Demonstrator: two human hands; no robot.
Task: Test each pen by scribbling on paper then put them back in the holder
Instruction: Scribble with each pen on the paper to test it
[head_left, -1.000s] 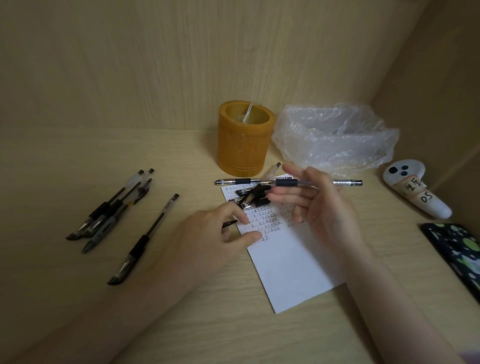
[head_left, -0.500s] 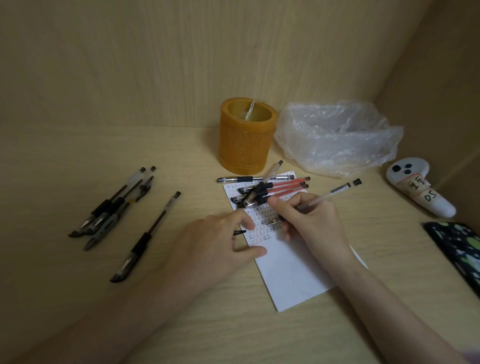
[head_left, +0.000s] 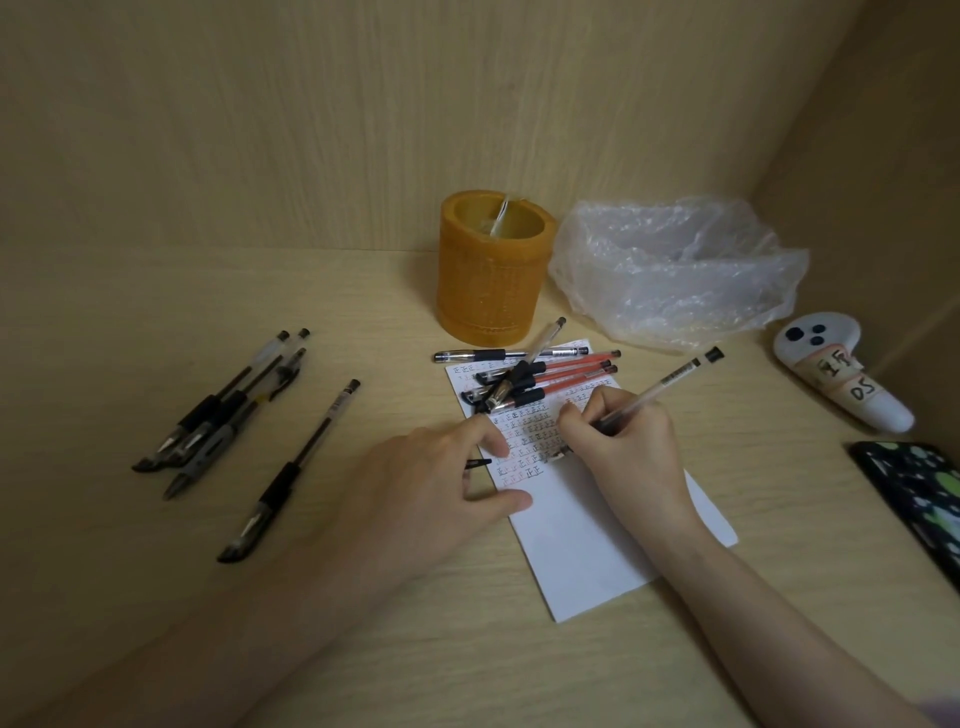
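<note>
Wooden desk (head_left: 156, 597), clear black-capped pen (head_left: 655, 393), marked paper (head_left: 582, 545)

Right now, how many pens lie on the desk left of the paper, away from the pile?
4: three bunched pens lie side by side at far left; the single pen lies alone between them and the left hand. None looks hidden there.

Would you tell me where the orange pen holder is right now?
The orange pen holder stands at the desk's back centre, left of the crumpled plastic bag, behind the paper.
</note>
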